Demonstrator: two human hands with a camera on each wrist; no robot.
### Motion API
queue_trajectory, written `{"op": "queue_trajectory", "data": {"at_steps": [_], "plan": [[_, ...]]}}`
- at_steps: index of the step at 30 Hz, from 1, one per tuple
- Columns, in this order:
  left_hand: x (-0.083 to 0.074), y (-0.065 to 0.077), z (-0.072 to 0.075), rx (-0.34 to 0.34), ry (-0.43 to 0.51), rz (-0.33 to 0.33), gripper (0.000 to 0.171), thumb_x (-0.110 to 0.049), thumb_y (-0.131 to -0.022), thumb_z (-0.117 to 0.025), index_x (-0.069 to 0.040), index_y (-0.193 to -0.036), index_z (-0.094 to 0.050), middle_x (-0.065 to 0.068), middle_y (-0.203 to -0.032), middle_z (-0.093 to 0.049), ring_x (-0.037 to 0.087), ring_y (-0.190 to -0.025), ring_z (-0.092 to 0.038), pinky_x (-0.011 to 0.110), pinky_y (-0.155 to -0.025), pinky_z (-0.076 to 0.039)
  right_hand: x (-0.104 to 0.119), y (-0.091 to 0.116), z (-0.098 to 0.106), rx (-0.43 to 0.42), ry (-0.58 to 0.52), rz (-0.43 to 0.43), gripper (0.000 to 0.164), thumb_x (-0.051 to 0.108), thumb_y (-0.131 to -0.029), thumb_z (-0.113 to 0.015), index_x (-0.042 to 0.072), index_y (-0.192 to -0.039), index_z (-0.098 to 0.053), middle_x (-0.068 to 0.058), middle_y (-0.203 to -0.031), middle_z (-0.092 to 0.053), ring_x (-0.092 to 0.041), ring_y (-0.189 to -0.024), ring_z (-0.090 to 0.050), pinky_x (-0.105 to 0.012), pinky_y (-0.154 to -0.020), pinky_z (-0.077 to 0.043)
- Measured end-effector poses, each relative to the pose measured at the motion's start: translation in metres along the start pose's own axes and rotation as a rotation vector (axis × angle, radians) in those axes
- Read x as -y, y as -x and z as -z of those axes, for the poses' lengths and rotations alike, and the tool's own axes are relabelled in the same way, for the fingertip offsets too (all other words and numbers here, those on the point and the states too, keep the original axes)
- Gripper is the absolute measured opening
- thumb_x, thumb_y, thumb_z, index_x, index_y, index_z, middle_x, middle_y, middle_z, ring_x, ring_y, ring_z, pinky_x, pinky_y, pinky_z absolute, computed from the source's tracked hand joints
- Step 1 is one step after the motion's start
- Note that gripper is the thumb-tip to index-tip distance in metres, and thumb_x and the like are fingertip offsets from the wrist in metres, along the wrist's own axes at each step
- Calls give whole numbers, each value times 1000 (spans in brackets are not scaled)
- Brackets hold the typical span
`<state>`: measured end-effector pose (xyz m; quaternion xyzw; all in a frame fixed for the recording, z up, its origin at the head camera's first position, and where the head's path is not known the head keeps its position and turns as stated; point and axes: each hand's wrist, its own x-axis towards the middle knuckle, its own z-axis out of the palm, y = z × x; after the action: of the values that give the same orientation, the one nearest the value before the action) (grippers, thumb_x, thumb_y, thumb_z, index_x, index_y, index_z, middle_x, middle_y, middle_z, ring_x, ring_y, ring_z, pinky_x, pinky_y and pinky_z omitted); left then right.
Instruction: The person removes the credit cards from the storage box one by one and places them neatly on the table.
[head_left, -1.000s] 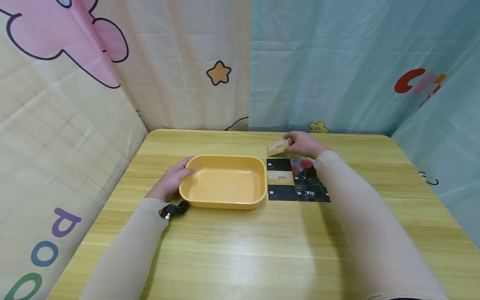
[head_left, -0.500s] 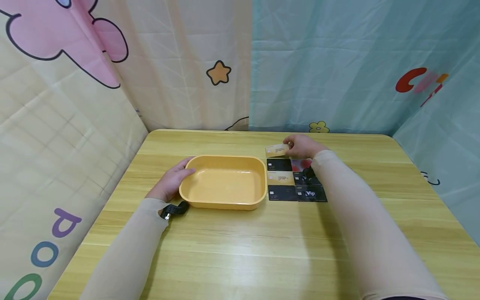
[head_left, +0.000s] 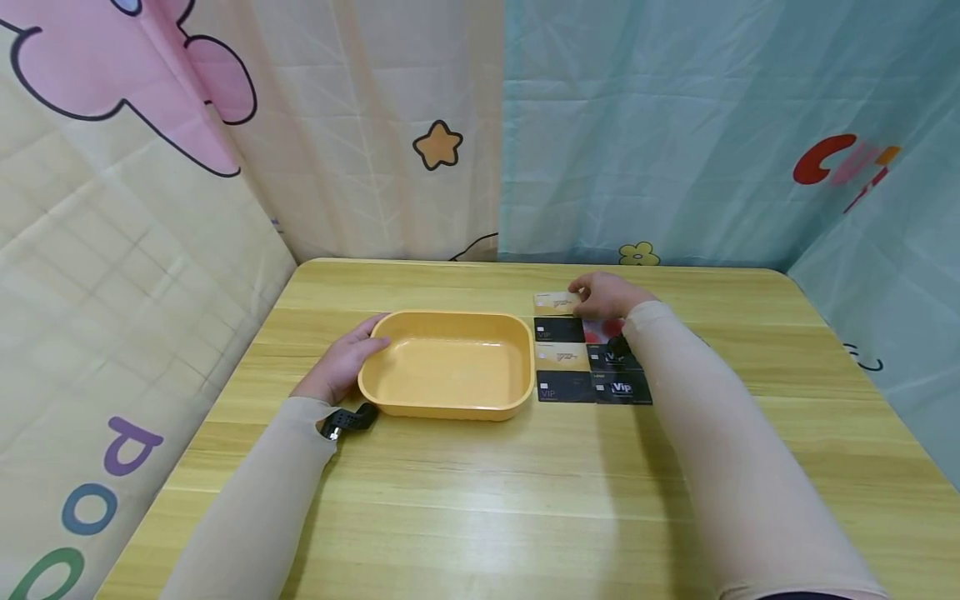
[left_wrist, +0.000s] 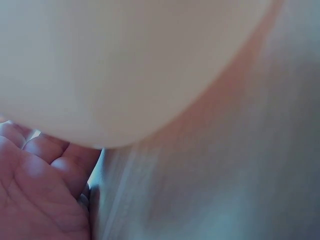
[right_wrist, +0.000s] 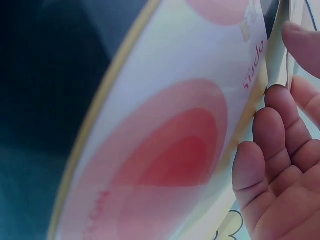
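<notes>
In the head view my left hand [head_left: 337, 364] holds the left end of a yellow plastic tray [head_left: 450, 367], thumb over its rim. Its curved wall [left_wrist: 115, 75] fills the upper left wrist view. Beyond the rows of cards, my right hand [head_left: 609, 296] pinches the right end of a gold card [head_left: 552, 302], which lies almost flat above a black VIP card [head_left: 558, 330]. Beneath the hand is a white card with red circles [right_wrist: 175, 150], partly covered in the head view. Nearer lie another gold card [head_left: 561, 357] and several black cards [head_left: 565, 387].
The cards form two columns close to the tray's right side on a wooden table [head_left: 480, 492]. Printed curtains [head_left: 645, 125] hang behind the table and at both sides. A black strap [head_left: 352, 419] is on the left wrist.
My right hand has come down slightly toward me with the gold card, which was tilted and is now nearly flat at the head of the left column. The left hand and tray stay still.
</notes>
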<state>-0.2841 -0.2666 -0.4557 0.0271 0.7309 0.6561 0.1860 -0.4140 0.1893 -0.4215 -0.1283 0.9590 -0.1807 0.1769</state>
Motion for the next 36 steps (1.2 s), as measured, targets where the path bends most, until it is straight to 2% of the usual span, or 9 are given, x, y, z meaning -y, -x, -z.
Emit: {"op": "queue_trajectory", "data": {"at_steps": [8,17,26,36], "plan": [[-1,0,-2,5,13,-19,56,-22,-113,-41,-17,-167,-27,22,-163,-39,13,-104,-71,27,-89,-61,-3,0,-1,32,-2,-8,56,24,-97,-69,6,-149,-56,-21,-133,-64,-32,-110,-59,-51,-107,-51],[0,0,-2,-8,18,-4,56,-22,-113,-41,-19,-167,-27,20,-164,-39,13,-105,-71,28,-88,-61,-4,-3,-4,38,-35,-40,55,25,-98,-71,9,-149,-58,-21,-137,-63,-33,-113,-60,-51,-108,-52],[0,1,-2,-12,17,14,58,-23,-113,-41,-22,-168,-25,17,-166,-38,14,-107,-70,28,-88,-61,-4,-2,-4,42,-22,-15,56,25,-99,-70,7,-150,-57,-25,-141,-60,-36,-118,-59,-54,-111,-50],[-1,1,-2,-1,-3,8,57,-23,-113,-41,-22,-168,-26,19,-163,-39,16,-105,-70,30,-87,-62,-7,-4,-5,41,-46,-25,52,25,-100,-69,13,-149,-59,-22,-142,-61,-34,-117,-59,-55,-111,-49]]}}
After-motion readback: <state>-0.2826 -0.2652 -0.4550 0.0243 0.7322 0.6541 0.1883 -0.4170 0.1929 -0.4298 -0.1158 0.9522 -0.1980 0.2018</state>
